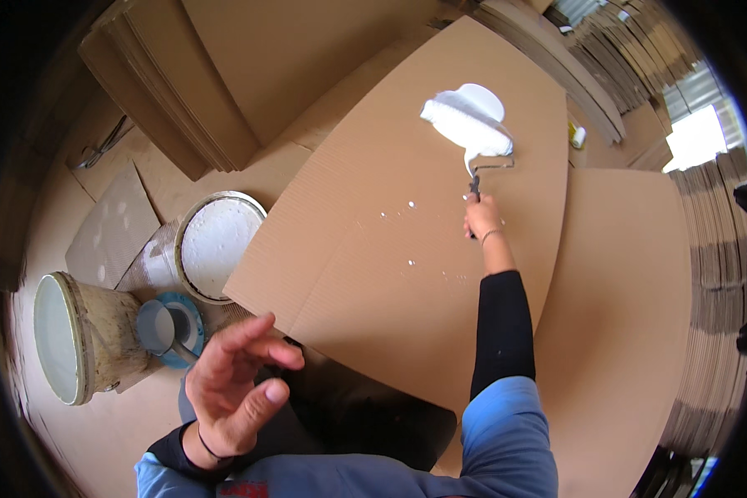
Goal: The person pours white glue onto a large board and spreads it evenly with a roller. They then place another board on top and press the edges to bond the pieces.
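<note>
White goo (483,100) lies near the far end of the cardboard sheet (365,257), with the roller (465,129) in it. The right hand (484,218) grips the roller's handle (475,187); the left hand (236,386) is empty, fingers loose. Pushing too hard could squirt goo over the edge.

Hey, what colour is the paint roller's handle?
The handle looks black; it shows best in the head view.
</note>
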`<state>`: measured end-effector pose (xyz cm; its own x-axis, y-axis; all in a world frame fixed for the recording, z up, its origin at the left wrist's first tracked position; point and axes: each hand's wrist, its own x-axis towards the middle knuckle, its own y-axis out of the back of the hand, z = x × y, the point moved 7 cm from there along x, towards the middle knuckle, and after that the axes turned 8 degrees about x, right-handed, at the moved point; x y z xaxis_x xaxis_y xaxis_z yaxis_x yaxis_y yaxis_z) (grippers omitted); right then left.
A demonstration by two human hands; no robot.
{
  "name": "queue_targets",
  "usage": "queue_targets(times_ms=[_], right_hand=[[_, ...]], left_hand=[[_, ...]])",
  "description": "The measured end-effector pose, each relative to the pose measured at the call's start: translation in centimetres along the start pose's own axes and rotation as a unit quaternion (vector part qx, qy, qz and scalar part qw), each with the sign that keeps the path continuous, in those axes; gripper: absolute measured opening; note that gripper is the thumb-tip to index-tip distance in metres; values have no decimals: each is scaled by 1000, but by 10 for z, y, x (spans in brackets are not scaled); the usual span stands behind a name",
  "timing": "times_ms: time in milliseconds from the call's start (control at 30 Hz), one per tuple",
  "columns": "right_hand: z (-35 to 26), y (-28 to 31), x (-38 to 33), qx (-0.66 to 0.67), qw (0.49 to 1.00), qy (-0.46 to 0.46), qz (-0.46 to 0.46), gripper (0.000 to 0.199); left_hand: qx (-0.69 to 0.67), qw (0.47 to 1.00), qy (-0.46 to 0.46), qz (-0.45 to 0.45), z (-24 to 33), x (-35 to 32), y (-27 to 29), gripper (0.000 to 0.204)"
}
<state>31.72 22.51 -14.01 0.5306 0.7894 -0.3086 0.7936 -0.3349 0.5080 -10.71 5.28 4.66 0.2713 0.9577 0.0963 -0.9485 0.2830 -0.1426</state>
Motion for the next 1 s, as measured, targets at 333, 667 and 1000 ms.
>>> queue_targets(times_ms=[333,667,1000], right_hand=[[116,28,-251,-8,999,-6,50,19],[112,6,-434,34,997,50,41,43],[73,1,-294,-75,969,225,65,46]], left_hand=[[18,997,-49,55,-1,-5,31,47],[-20,999,-29,40,-4,-21,27,41],[-75,997,26,14,-10,-29,25,48]])
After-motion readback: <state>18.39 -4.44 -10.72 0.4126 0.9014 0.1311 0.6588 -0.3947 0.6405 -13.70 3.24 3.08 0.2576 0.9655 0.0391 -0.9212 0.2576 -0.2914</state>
